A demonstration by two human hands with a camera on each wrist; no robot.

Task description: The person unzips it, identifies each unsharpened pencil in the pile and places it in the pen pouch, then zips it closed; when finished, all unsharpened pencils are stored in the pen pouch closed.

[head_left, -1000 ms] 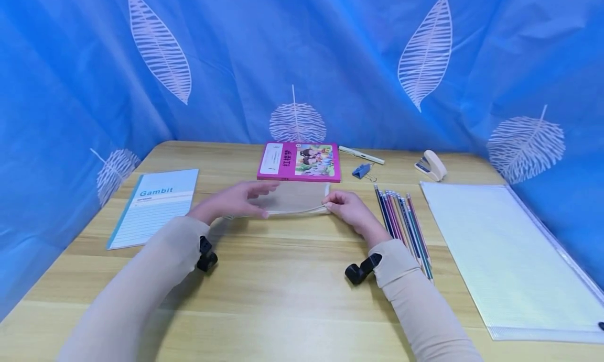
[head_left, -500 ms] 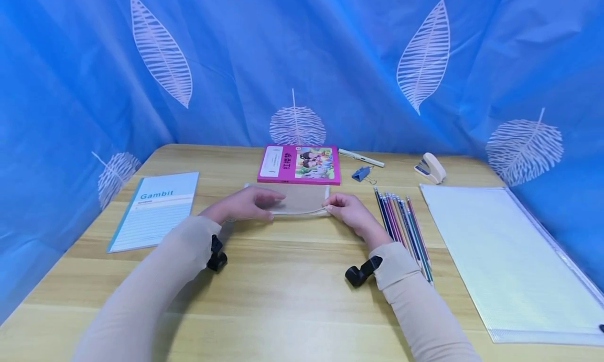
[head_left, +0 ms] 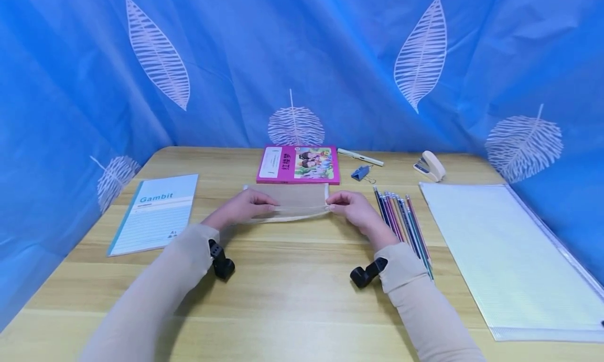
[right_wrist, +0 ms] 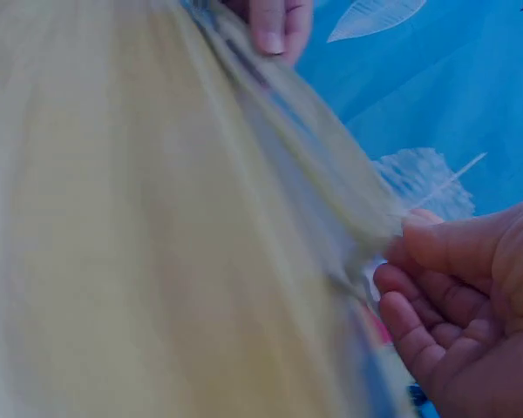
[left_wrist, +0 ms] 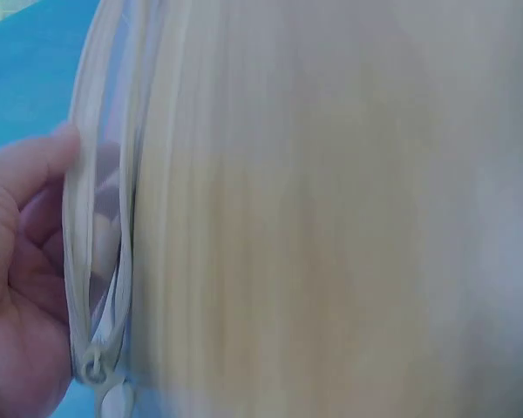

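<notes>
A see-through mesh zipper pouch (head_left: 299, 197) with pale edging is held between both hands, in front of the pink book. My left hand (head_left: 243, 206) pinches its near edge on the left. At the right corner my right hand (head_left: 355, 211) pinches the same edge between thumb and fingers. In the left wrist view the zipper edge (left_wrist: 83, 209) is parted, with a zipper pull (left_wrist: 96, 366) at its lower end. The right wrist view is blurred, but my right thumb (right_wrist: 436, 239) presses on the pouch's corner.
Behind the pouch lies the pink book (head_left: 278, 179), with a pen (head_left: 360, 156) and blue binder clip (head_left: 360, 172) beside it. Several pencils (head_left: 403, 220), a stapler (head_left: 429, 166) and a white zip folder (head_left: 514, 262) lie right; a notebook (head_left: 158, 215) lies left.
My left hand has moved right along the pouch, from held apart with spread fingers to pinching its near edge. That edge now shows parted. My right hand has kept its pinch.
</notes>
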